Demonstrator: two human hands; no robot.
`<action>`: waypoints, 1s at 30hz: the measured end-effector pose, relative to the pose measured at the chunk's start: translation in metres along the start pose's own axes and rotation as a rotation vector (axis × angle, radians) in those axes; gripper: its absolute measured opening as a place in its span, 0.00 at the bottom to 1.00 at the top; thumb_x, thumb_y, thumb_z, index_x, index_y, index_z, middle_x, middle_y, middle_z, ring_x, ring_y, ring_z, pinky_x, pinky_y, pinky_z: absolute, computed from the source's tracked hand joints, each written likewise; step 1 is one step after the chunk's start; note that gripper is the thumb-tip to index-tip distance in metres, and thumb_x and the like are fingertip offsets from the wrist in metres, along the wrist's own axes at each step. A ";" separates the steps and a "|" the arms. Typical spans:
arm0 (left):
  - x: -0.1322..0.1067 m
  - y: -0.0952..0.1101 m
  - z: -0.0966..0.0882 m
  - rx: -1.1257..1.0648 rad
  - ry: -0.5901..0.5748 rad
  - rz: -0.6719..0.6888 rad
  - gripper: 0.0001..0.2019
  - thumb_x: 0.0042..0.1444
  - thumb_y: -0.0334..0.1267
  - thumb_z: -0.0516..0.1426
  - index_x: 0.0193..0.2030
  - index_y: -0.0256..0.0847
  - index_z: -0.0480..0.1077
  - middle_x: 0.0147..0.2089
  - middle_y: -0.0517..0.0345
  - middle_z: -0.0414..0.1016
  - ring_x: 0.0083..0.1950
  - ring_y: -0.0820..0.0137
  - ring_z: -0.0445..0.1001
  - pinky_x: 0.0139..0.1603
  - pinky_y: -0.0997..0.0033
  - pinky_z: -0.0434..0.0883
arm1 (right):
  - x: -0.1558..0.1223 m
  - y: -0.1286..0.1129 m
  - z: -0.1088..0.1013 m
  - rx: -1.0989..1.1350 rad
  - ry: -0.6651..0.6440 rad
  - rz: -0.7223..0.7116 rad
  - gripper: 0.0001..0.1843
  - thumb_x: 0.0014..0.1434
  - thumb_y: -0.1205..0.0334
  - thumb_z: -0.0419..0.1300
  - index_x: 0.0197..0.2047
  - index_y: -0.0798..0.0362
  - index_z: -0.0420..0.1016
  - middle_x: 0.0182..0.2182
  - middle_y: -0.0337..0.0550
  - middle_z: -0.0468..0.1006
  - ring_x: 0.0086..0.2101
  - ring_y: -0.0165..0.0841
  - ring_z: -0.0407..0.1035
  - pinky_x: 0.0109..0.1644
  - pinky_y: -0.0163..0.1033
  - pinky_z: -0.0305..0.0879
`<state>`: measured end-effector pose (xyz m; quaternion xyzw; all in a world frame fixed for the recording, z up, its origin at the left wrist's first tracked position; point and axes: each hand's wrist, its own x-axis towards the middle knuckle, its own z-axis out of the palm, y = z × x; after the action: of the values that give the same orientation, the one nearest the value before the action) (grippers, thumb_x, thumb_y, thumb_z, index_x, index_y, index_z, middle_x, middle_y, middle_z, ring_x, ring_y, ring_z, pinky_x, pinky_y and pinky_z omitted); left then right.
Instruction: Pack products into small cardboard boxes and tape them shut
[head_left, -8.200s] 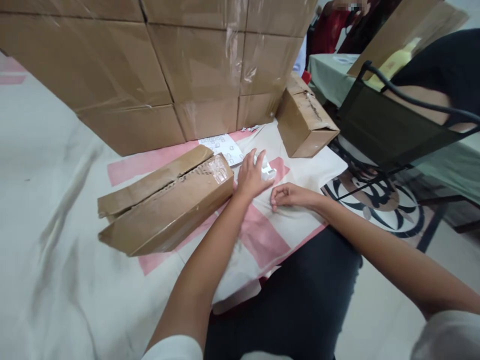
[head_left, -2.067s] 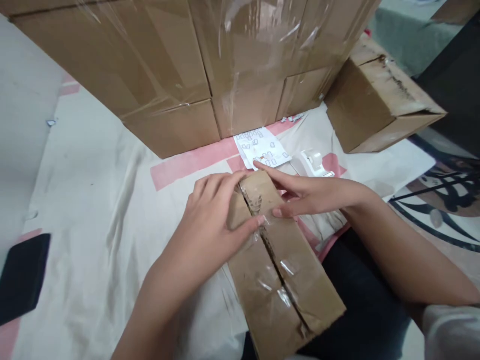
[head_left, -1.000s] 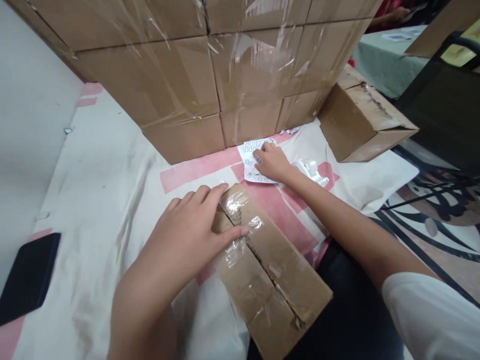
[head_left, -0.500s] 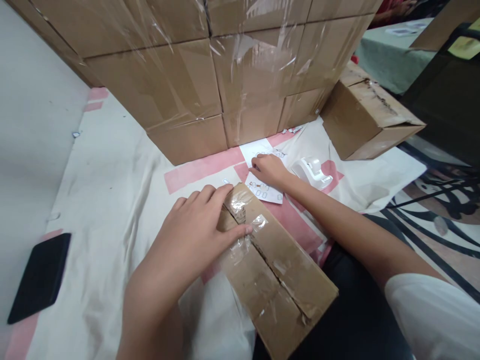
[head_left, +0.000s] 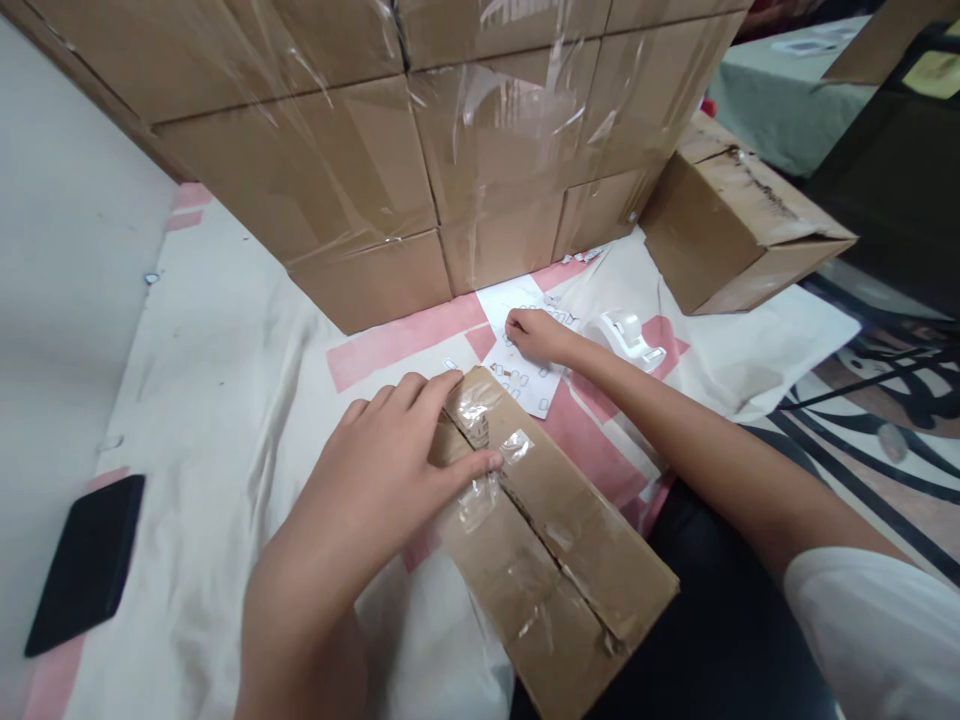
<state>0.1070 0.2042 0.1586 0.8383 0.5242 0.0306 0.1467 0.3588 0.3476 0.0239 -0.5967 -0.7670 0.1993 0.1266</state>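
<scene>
A long cardboard box [head_left: 559, 560] lies lengthwise before me, its two top flaps joined by clear tape. My left hand [head_left: 382, 475] rests flat on the box's far end, fingers spread, thumb pressing a tape strip at the seam. My right hand [head_left: 534, 333] reaches forward with curled fingers pinching at a white sheet of small stickers [head_left: 523, 372] on the cloth. What sits between its fingertips is too small to make out. A white tape dispenser [head_left: 628, 338] stands just right of that hand.
A wall of plastic-wrapped cardboard cartons [head_left: 390, 150] rises straight ahead. A separate brown box [head_left: 739, 225] lies at the right. A black phone [head_left: 86, 565] is on the white-and-pink cloth [head_left: 225, 400] at the left. A patterned rug [head_left: 892, 370] and a dark chair are to the right.
My right hand left the box's end and reached forward to the sticker sheet, which has slid slightly nearer the box. My left hand has stayed on the box's far end.
</scene>
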 end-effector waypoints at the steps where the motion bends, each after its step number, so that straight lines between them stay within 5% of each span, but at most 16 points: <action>1: 0.000 0.000 0.000 -0.003 -0.008 0.001 0.34 0.59 0.67 0.53 0.66 0.52 0.64 0.53 0.51 0.75 0.50 0.51 0.74 0.49 0.53 0.68 | 0.000 0.001 -0.004 0.025 0.013 -0.012 0.14 0.64 0.71 0.50 0.45 0.59 0.77 0.41 0.50 0.82 0.38 0.35 0.71 0.42 0.37 0.62; 7: -0.003 -0.022 -0.001 0.003 0.016 -0.003 0.35 0.59 0.67 0.54 0.67 0.53 0.61 0.57 0.50 0.74 0.52 0.51 0.75 0.52 0.50 0.69 | -0.003 0.010 -0.041 0.022 0.210 0.063 0.19 0.64 0.69 0.51 0.54 0.61 0.76 0.51 0.55 0.80 0.46 0.40 0.72 0.52 0.40 0.64; 12: -0.010 -0.066 -0.008 0.121 0.121 -0.144 0.30 0.62 0.64 0.52 0.67 0.55 0.60 0.54 0.51 0.74 0.49 0.49 0.77 0.47 0.46 0.72 | -0.019 0.012 -0.045 -0.264 0.014 0.322 0.29 0.60 0.50 0.63 0.58 0.61 0.71 0.54 0.66 0.75 0.54 0.56 0.67 0.56 0.53 0.63; 16: -0.012 -0.044 -0.011 0.346 0.384 -0.308 0.29 0.65 0.61 0.47 0.64 0.44 0.65 0.55 0.42 0.74 0.54 0.37 0.75 0.48 0.33 0.70 | -0.027 0.005 -0.038 -0.249 0.040 0.303 0.27 0.57 0.66 0.63 0.59 0.62 0.67 0.54 0.67 0.74 0.54 0.57 0.67 0.57 0.54 0.61; 19: -0.011 -0.002 0.006 0.238 0.461 -0.170 0.29 0.66 0.58 0.49 0.65 0.42 0.65 0.67 0.38 0.68 0.64 0.39 0.69 0.57 0.33 0.68 | -0.028 0.007 -0.043 -0.136 0.076 0.285 0.27 0.57 0.74 0.58 0.60 0.61 0.66 0.52 0.63 0.75 0.50 0.50 0.71 0.52 0.46 0.64; 21: -0.015 0.013 0.022 0.180 0.345 -0.010 0.27 0.65 0.56 0.52 0.67 0.49 0.64 0.73 0.46 0.62 0.70 0.41 0.63 0.64 0.31 0.62 | -0.031 0.012 -0.048 -0.052 0.107 0.249 0.25 0.59 0.75 0.56 0.59 0.59 0.67 0.52 0.59 0.77 0.49 0.44 0.73 0.49 0.41 0.65; 23: -0.028 0.007 0.032 0.183 0.223 0.100 0.24 0.64 0.49 0.54 0.66 0.56 0.64 0.73 0.53 0.63 0.73 0.44 0.60 0.69 0.26 0.51 | -0.037 0.018 -0.055 0.017 0.138 0.208 0.17 0.62 0.73 0.54 0.54 0.57 0.71 0.50 0.55 0.79 0.48 0.41 0.73 0.47 0.37 0.65; 27: -0.073 -0.026 0.021 0.110 0.158 0.263 0.18 0.56 0.36 0.55 0.53 0.55 0.71 0.62 0.58 0.76 0.69 0.50 0.67 0.73 0.33 0.42 | -0.059 0.023 -0.066 0.330 0.207 0.133 0.06 0.64 0.68 0.55 0.39 0.54 0.73 0.37 0.45 0.80 0.36 0.35 0.76 0.40 0.35 0.66; 30: -0.084 -0.006 0.009 0.114 0.294 0.265 0.12 0.54 0.34 0.54 0.40 0.56 0.74 0.44 0.63 0.82 0.49 0.55 0.79 0.72 0.38 0.45 | -0.073 0.020 -0.071 0.645 0.180 0.093 0.07 0.65 0.66 0.53 0.37 0.53 0.71 0.27 0.37 0.76 0.20 0.28 0.70 0.30 0.34 0.64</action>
<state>0.0659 0.1297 0.1570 0.8933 0.4261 0.1420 0.0157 0.4254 0.2921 0.0808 -0.5755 -0.6222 0.3836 0.3668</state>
